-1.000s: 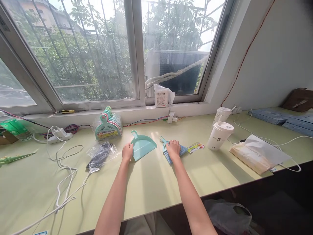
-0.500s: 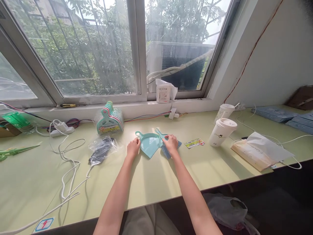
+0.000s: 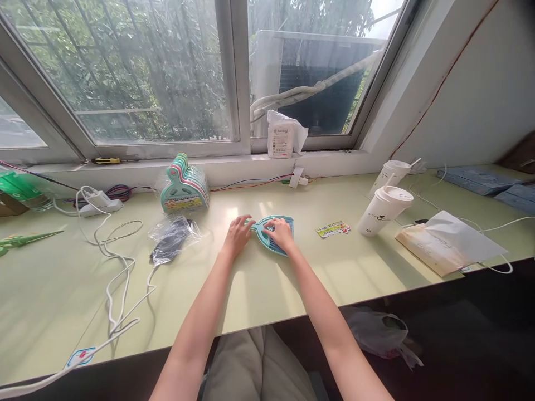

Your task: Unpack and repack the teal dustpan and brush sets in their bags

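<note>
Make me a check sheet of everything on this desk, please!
Surface: pale green desk, sunlit.
Job's things: teal mini dustpan with a blue brush lying in it.
Clutter: pack of stacked dustpans, plastic bag, label card, two lidded paper cups, paper bag, tissue pack.
Hands: left hand touches the dustpan's handle end; right hand presses on top.
Cables: white cable, power strip.
Surroundings: window, trees outside.

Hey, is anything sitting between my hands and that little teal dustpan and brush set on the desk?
Nothing visible. The left hand touches the handle end of the teal dustpan, and the right hand rests on top of the brush lying in it. The plastic bag and the label card lie off to either side.
</note>
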`<action>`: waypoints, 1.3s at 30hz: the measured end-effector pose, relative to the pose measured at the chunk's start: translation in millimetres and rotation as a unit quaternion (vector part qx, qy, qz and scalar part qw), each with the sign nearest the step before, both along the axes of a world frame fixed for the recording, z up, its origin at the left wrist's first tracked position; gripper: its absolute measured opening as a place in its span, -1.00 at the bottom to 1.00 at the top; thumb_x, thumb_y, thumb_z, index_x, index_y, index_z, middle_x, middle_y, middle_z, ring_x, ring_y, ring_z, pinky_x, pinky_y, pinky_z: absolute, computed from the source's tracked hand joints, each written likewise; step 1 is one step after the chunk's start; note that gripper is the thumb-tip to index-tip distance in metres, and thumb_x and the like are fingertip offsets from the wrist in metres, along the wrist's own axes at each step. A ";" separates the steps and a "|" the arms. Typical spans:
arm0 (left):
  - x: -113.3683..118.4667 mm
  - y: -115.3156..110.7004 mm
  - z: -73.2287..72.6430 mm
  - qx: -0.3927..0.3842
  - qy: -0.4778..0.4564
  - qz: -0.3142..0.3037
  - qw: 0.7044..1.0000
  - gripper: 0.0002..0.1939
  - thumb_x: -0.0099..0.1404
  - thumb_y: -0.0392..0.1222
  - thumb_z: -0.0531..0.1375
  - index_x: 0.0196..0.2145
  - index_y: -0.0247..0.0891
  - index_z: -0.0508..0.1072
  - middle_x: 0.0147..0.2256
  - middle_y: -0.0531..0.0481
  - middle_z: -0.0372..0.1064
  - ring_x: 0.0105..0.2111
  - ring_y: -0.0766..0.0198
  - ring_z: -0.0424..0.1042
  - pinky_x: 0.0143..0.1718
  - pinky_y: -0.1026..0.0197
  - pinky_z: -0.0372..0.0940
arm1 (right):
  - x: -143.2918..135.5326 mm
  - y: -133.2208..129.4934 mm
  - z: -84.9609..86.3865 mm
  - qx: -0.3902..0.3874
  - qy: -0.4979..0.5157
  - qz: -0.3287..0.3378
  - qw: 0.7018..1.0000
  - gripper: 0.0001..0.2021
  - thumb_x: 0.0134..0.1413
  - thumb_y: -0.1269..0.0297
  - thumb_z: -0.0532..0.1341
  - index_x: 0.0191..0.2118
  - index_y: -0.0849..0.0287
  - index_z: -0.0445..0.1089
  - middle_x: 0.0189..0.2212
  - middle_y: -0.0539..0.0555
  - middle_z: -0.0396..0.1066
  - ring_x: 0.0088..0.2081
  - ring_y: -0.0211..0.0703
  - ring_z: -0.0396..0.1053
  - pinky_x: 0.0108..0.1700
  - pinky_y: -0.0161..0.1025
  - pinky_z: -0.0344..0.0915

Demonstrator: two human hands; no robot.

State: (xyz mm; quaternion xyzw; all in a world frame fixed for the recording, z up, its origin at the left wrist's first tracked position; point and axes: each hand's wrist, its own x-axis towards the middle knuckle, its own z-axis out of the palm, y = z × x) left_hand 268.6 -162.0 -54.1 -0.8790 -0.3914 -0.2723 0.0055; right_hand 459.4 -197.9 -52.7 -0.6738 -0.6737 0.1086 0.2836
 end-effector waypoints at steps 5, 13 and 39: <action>4.6 -0.7 -3.0 -0.048 0.070 -0.041 0.996 -0.62 0.30 -0.44 -0.03 -0.09 -0.18 0.48 -0.06 -0.17 0.40 -0.03 0.06 0.34 -0.04 0.05 0.30 | -4.1 -0.8 0.6 0.003 -0.002 0.022 1.000 -0.83 0.16 0.13 0.22 -0.24 0.02 0.52 -0.07 0.03 0.47 -0.01 -0.04 0.27 0.02 -0.12 0.11; 11.2 -3.9 2.0 -0.110 0.069 0.002 0.991 -0.61 0.27 -0.45 -0.02 -0.13 -0.19 0.53 -0.08 -0.17 0.42 -0.08 0.07 0.40 -0.06 0.09 0.32 | -4.5 0.5 4.3 -0.005 -0.044 0.019 0.999 -0.85 0.16 0.14 0.23 -0.25 0.02 0.53 -0.07 0.04 0.48 -0.03 -0.02 0.25 0.00 -0.09 0.07; 0.0 20.7 -7.9 -0.464 -0.564 0.069 0.680 -0.66 0.18 -0.04 0.10 -0.14 -0.23 0.39 -0.30 -0.05 0.46 -0.32 0.20 0.48 -0.33 0.15 0.42 | 79.3 -3.5 -4.4 0.008 0.043 -0.427 0.903 -0.46 0.10 0.52 -0.02 0.23 0.34 0.21 0.27 0.53 0.04 0.33 0.37 -0.12 0.17 0.44 -0.23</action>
